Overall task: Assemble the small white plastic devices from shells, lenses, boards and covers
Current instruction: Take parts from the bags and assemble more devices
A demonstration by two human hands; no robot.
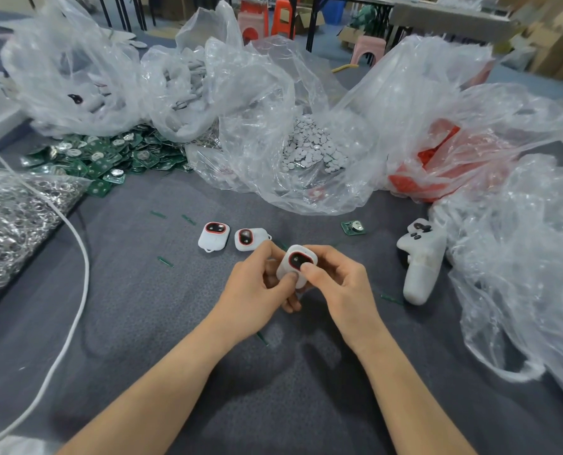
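A small white device [295, 261] with a black, red-rimmed lens is held above the grey cloth by both hands. My left hand [257, 290] grips its left side, thumb on the lower edge. My right hand [336, 284] pinches its right side, thumb pressing on the lens. Two more white devices [213, 237] [249, 239] with the same lens lie side by side on the cloth just beyond my hands. A single green board [353, 227] lies to the right of them.
A heap of green boards [109, 159] lies at the back left, a bag of metal rings [14, 218] at the left. Clear bags hold grey discs [309, 149] and red parts [437, 159]. A white controller [421, 257] lies on the right; a white cable [76, 274] curves along the left.
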